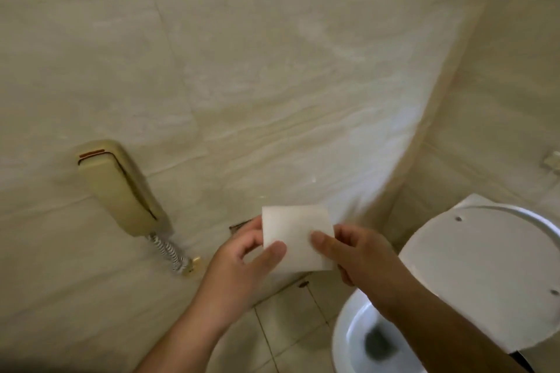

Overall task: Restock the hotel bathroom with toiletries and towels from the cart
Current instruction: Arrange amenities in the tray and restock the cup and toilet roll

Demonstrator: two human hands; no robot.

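Observation:
A white sheet of toilet paper (295, 233) hangs flat in front of the beige tiled wall, low in the middle of the view. My left hand (242, 263) pinches its left edge between thumb and fingers. My right hand (354, 254) pinches its right edge, thumb on the front face. A dark bit of a wall fitting (238, 226) peeks out just behind my left fingers; the rest of it is hidden by the paper and hands.
A beige wall telephone (121, 188) with a coiled cord (168, 251) hangs on the wall to the left. A white toilet (360, 339) with its lid (485, 269) raised stands at the lower right, under my right forearm. Tiled floor (291, 327) lies below.

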